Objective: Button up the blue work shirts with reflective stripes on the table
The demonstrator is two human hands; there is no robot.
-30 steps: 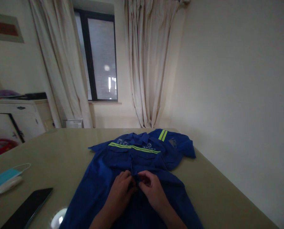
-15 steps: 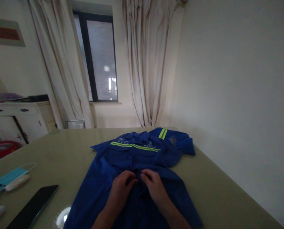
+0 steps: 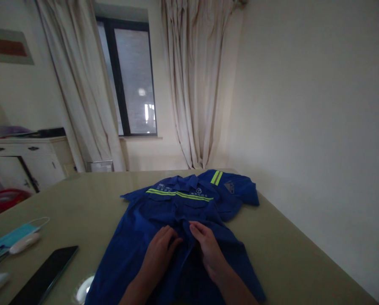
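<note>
Blue work shirt (image 3: pixel 164 214) lies front up on a table (image 3: pixel 288 262), collar (image 3: pixel 185 183) at the far end.
The right hand (image 3: pixel 208 248) pinches the shirt's front edge (image 3: pixel 187 253) between thumb and fingers; the left hand (image 3: pixel 157 252) curls over the cloth just beside it, though whether it grips any fabric I cannot tell. A smartphone (image 3: pixel 46 275) and light-blue face mask (image 3: pixel 13 238) lie to the left.

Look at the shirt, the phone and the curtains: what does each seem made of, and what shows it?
Shirt: matt woven cloth, possibly a cotton blend, since it creases and folds softly.
Phone: probably a glass front, judging by its flat, smooth, dark face; casing unclear.
Curtains: pale, matt fabric, hanging in loose folds; the fibre can't be told.
</note>
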